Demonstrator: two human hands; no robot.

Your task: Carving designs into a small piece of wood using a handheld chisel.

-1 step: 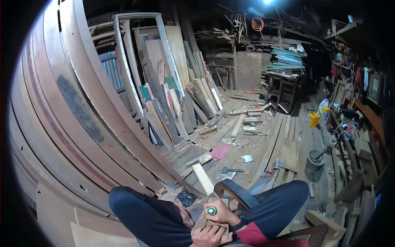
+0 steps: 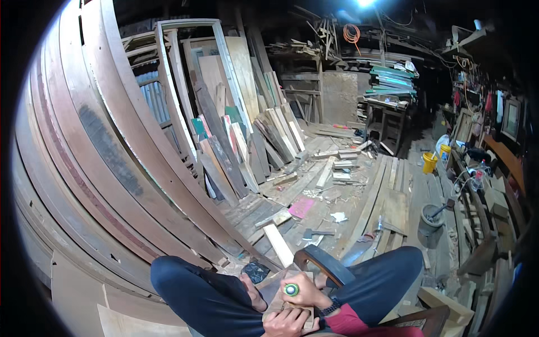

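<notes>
My right hand [image 2: 304,290] is closed around a green-handled hand tool [image 2: 291,290], its round pale butt end facing up. The tool's working end is hidden below my fist, so its exact kind does not show. Below it, my left hand [image 2: 285,323] is closed on a piece of wood [image 2: 274,307] in my lap, its fingers bent over the surface. Both hands are close together between my crossed legs. Beside my right wrist, a dark curved wooden piece [image 2: 328,265] lies against my right leg.
A hammer-like tool [image 2: 317,233], a pink sheet [image 2: 301,207] and a pale board [image 2: 278,244] lie ahead on the littered plank floor. Long planks [image 2: 106,140] lean at left. A grey bucket [image 2: 431,216] and a yellow bucket [image 2: 429,163] stand to the right.
My right hand and the green-handled tool have shifted very slightly right and down. My left hand stays on the wood.
</notes>
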